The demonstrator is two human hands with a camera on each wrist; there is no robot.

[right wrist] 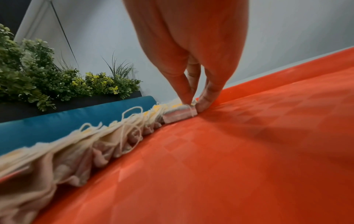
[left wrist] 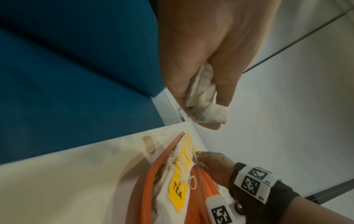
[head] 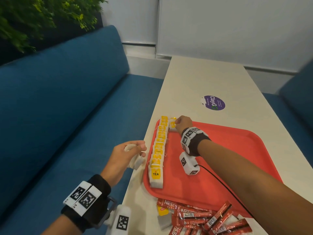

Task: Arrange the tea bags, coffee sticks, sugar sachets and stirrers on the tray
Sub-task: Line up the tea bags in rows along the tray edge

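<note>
A row of tea bags with yellow tags lies along the left edge of the red tray. My right hand is at the tray's far left corner and pinches one tea bag down onto the tray beside the row's far end; the right wrist view shows that tea bag under my fingertips. My left hand hovers off the table's left edge, beside the row, gripping a few white tea bags. Red coffee sticks lie heaped on the table in front of the tray.
A loose yellow-tagged tea bag lies by the coffee sticks. The white table carries a purple sticker beyond the tray. A blue bench runs along the left, with plants behind it.
</note>
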